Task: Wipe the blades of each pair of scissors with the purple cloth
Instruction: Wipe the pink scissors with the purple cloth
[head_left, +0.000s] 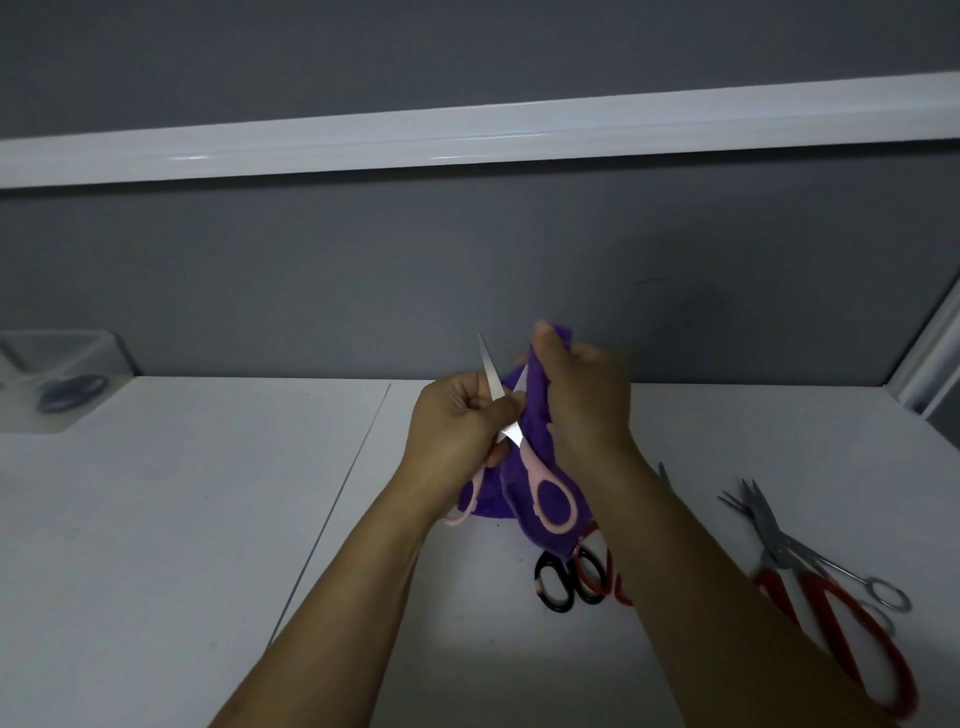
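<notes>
Above the white counter (156, 519), open pink-handled scissors (511, 457) were gripped near the pivot by the left hand (457, 426). The purple cloth (535, 415) was pinched around one blade by the right hand (582, 400).

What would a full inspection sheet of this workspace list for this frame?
Surface: white table, a seam running across it.
Job's things: pink scissors open, held above the table; purple cloth over one blade; black-handled scissors, red-handled scissors and metal scissors lying at right.
Clutter: clear container at far left, contents blurred.
Hands: left hand grips the pink scissors near the pivot; right hand pinches the purple cloth.
Cables: nothing seen.
Surroundings: grey wall, white rail.
</notes>
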